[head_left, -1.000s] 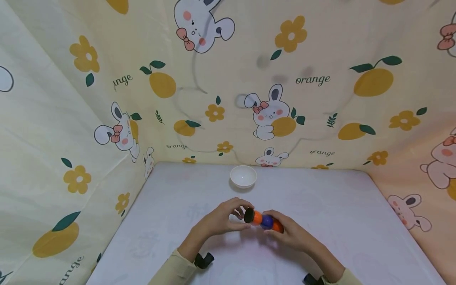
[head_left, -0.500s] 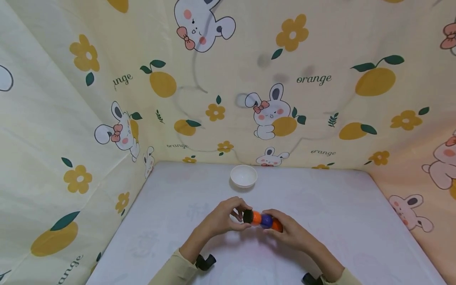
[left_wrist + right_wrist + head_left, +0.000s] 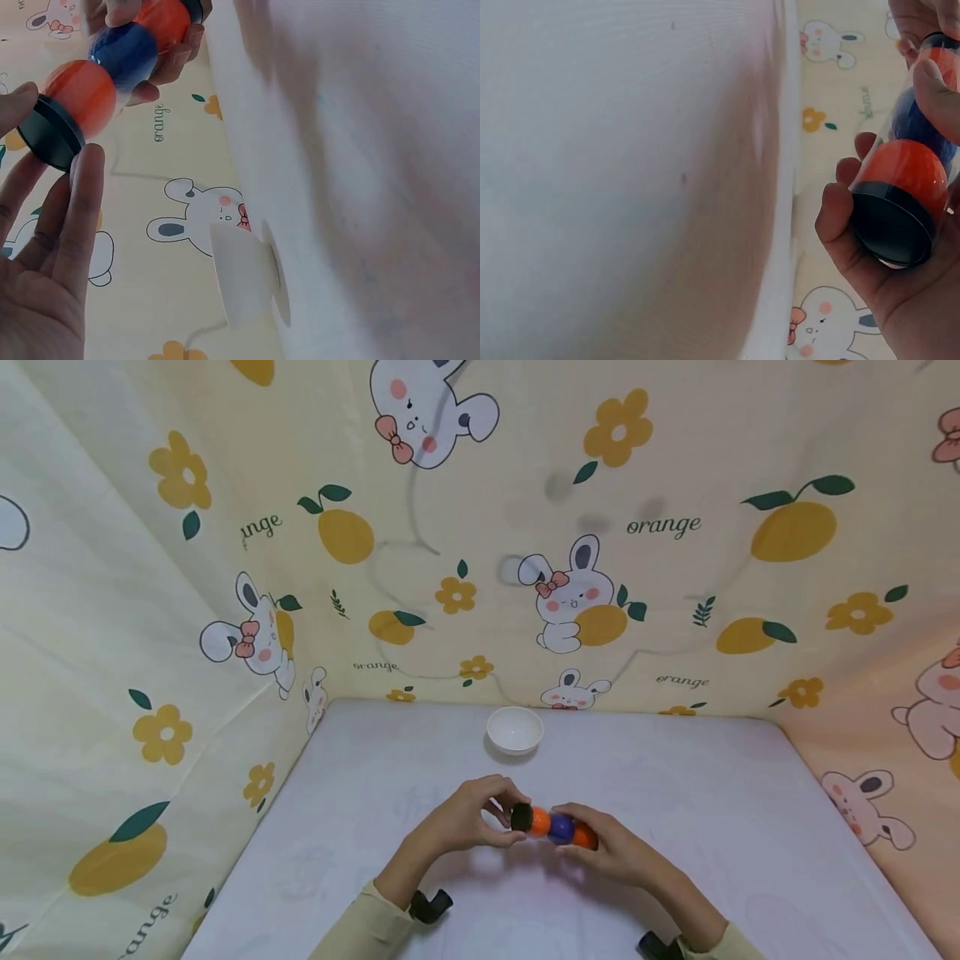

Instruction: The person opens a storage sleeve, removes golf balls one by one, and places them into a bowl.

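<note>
A clear tube (image 3: 551, 825) with an orange, a blue and another orange ball inside lies nearly level above the table, between both hands. My right hand (image 3: 618, 852) grips its right part, fingers and thumb curled around it. In the right wrist view a black cap (image 3: 892, 227) closes that end near the palm. At the other end, my left hand (image 3: 468, 816) pinches a black cap (image 3: 51, 135) between thumb and fingertips. The left wrist view shows this cap fitted against the tube beside an orange ball (image 3: 84, 96).
Behind the hands, a white bowl (image 3: 515, 732) stands near the back of the white table (image 3: 390, 752). Patterned cloth (image 3: 487, 527) with rabbits and oranges rises at the back and both sides. A black wrist camera (image 3: 431, 906) sits at the left sleeve.
Both hands hold the tube almost unchanged in place. The black cap end has turned and shifted slightly left. The whole head view has shifted a little.
</note>
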The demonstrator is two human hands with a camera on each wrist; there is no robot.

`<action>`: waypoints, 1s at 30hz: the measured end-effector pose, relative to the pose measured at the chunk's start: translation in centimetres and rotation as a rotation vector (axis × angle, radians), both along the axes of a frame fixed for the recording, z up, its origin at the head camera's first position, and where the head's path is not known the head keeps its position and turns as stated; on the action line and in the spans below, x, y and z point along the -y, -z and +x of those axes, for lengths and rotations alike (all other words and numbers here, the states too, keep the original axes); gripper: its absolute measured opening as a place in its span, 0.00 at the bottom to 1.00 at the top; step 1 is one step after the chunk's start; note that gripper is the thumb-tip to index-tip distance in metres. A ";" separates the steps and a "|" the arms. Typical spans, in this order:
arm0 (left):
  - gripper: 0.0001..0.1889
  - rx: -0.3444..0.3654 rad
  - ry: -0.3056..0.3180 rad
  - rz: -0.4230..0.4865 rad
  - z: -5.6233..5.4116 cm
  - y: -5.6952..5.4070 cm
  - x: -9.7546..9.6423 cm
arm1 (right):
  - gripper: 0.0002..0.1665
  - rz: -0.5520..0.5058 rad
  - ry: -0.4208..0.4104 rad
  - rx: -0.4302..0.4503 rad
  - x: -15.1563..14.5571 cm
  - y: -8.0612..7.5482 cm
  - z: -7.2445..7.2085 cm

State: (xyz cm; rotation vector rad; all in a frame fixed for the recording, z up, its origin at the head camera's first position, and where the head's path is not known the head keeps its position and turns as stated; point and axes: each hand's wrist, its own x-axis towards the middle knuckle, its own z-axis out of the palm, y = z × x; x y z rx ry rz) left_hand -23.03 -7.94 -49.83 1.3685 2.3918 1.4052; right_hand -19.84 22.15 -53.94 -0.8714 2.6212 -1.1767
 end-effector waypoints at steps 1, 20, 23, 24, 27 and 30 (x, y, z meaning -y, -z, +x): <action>0.23 0.012 0.001 0.003 0.0 0.0 0.0 | 0.29 -0.004 -0.005 -0.004 0.0 0.0 0.0; 0.23 0.116 0.013 0.074 0.0 0.2 -0.2 | 0.28 -0.018 0.013 0.098 0.0 -0.9 0.0; 0.22 0.136 0.012 0.072 -0.1 0.2 0.0 | 0.28 -0.015 0.013 0.102 0.1 -1.0 0.0; 0.22 0.136 0.009 0.074 -0.1 0.3 0.0 | 0.28 -0.016 0.013 0.100 0.1 -1.0 0.0; 0.22 0.116 -0.004 0.075 0.0 0.3 -0.1 | 0.27 -0.017 0.015 0.075 0.2 -1.0 0.0; 0.22 0.074 -0.024 0.067 0.1 0.3 -0.3 | 0.27 -0.010 0.020 0.025 0.2 -1.0 -0.1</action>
